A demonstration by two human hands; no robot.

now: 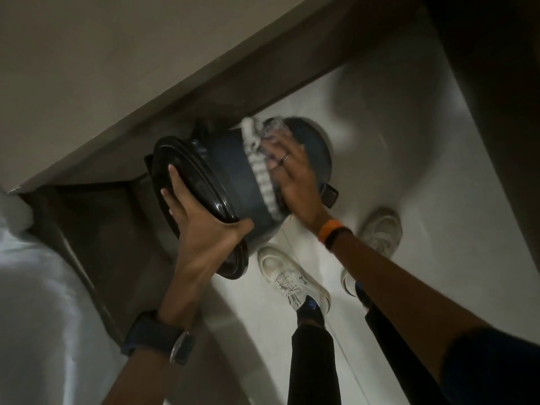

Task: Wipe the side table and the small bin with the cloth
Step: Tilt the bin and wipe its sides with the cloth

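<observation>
Dim room, pale floor (409, 159), brown wooden furniture edge running diagonally behind the hands; whether that is the side table cannot be told from here. White bedding or fabric at lower left, blurred.

Bin (233, 171): small, dark blue, round, with a black lid (193, 182). It is lifted off the floor and tipped on its side, lid end toward the furniture, base end toward the open floor.

Left hand (204, 226): fingers spread and curled over the lid rim, thumb under the bin's edge, bearing the bin's weight. Dark watch on that wrist.

Right hand (295, 176): palm flat, fingers nearly straight, pressing the cloth (263, 168) against the bin's wall near the base. Cloth is white with grey marks, bunched under the palm. Ring on one finger, orange band at the wrist.

Step in hand, as I judge it: the bin part of the task, wiping the outer wall. State of the table cannot be judged.

Next move likely calls for turning the bin in the left hand to bring unwiped wall under the cloth, while the grip keeps the lid shut.

Writing: none legible. White shoes (292, 276) carry a mark, too blurred to read.
</observation>
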